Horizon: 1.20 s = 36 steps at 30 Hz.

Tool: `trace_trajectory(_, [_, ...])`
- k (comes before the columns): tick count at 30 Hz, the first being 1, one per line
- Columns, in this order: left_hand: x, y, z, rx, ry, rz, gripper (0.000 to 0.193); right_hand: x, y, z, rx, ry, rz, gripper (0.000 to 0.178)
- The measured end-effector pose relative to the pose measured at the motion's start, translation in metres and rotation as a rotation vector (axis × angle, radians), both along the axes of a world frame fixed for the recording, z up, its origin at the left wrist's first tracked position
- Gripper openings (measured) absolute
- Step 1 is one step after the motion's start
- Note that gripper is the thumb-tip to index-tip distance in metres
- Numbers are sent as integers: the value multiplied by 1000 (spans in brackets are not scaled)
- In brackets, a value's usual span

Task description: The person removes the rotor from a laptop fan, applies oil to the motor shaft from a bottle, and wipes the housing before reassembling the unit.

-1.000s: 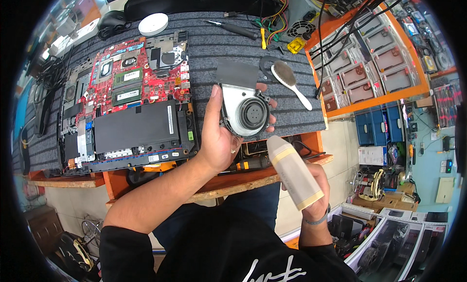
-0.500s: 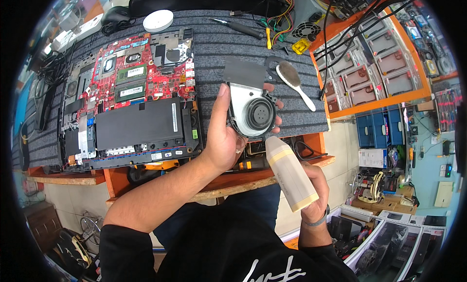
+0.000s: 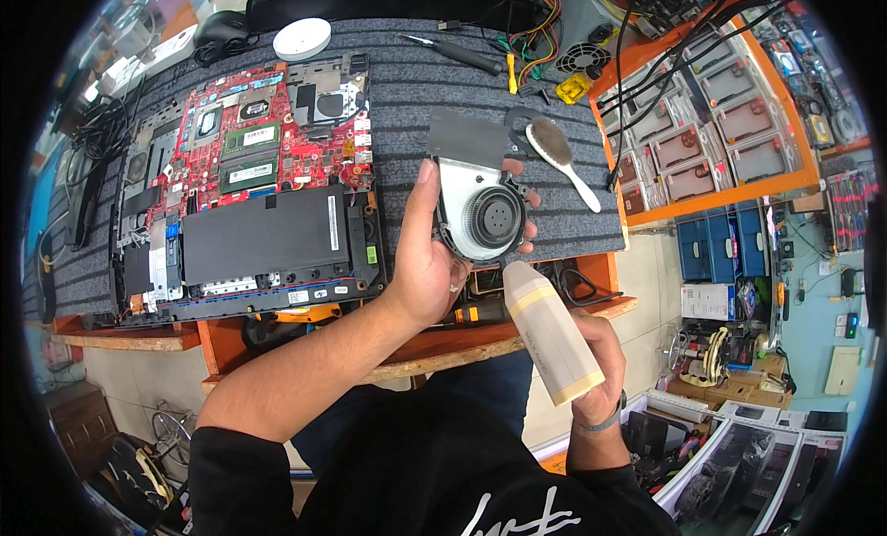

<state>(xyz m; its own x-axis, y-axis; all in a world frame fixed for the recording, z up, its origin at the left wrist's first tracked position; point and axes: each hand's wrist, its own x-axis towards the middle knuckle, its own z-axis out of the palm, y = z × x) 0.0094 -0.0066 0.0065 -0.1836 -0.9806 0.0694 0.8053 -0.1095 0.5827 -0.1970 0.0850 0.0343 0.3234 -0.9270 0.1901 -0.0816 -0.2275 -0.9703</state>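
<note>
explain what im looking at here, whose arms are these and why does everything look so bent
The picture comes from a wide fisheye camera worn on a person's head, looking down, so straight edges curve near the rim. The arms coming in from below are that person's own.

The left hand holds up a laptop cooling fan, a round black fan in a silver housing. The right hand grips a cream-coloured handheld device, its rounded tip pointing toward the fan.

Below lies a grey mat. On it rests an opened laptop with a red circuit board, a small brush, a screwdriver and a white round puck. An orange shelf with drives stands to the right.
</note>
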Motion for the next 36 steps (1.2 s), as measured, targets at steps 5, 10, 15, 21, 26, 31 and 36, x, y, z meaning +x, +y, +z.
trace_trajectory(5, [0,0,-1,-4,-1,4,86,0,0,0,-15,21,0,69])
trace_trajectory(10, [0,0,-1,1,-8,1,86,-2,-1,0,-27,27,4,69])
trace_trajectory(15, [0,-1,-2,1,-4,-1,87,-2,0,0,-20,28,7,69])
trace_trajectory(21, [2,0,-2,-18,21,-18,82,-1,0,1,-24,24,1,68])
trace_trajectory(26, [0,0,-2,10,-13,-5,87,0,0,0,-14,13,-4,67])
trace_trajectory(31, [1,0,-2,4,-11,-9,87,0,0,1,-16,19,0,67])
trace_trajectory(36, [1,0,-1,17,-15,-4,87,0,-1,0,-17,18,-1,68])
